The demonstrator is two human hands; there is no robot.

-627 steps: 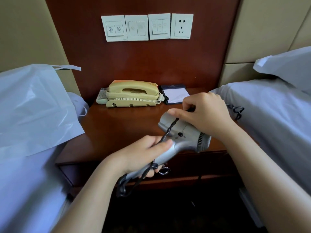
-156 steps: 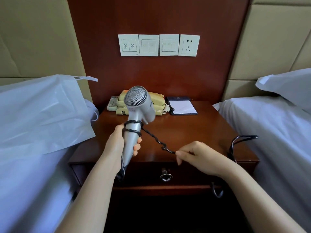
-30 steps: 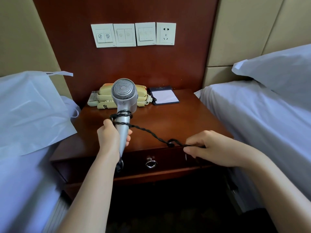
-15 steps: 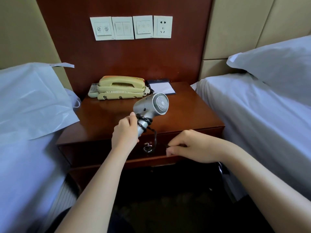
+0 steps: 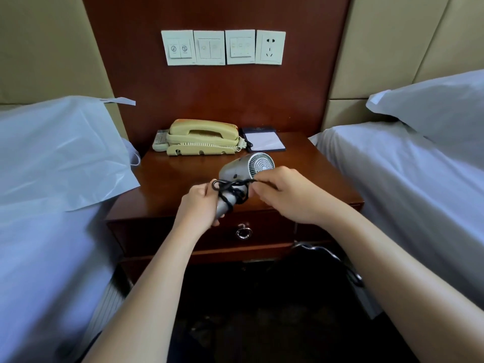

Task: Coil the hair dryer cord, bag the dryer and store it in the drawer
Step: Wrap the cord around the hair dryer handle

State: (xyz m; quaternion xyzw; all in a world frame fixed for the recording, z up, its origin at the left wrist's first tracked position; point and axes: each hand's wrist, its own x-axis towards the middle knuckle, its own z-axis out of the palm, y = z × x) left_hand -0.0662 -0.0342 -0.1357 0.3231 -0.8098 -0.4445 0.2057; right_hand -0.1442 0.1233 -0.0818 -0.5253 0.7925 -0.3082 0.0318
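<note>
A silver hair dryer (image 5: 245,169) hangs above the front of the nightstand, its grille facing up and right. My left hand (image 5: 200,204) grips its handle. A twisted black cord (image 5: 230,189) is wound in several loops round the handle. My right hand (image 5: 284,195) pinches the cord just right of the dryer; the loose rest of the cord (image 5: 340,263) trails down past my right forearm. A white plastic bag (image 5: 57,153) lies on the left bed. The drawer (image 5: 262,231) with its ring pull (image 5: 243,232) is closed.
On the wooden nightstand (image 5: 167,184) stand a cream telephone (image 5: 201,137) and a notepad (image 5: 264,140) at the back. Beds flank it left (image 5: 39,258) and right (image 5: 406,179), with a pillow (image 5: 432,108) on the right one. Switch panels and a socket (image 5: 271,47) sit on the wall.
My right hand has risen from beside the drawer front to the dryer's handle, bringing the cord up and over it. The dryer has tilted and sits lower than a second ago.
</note>
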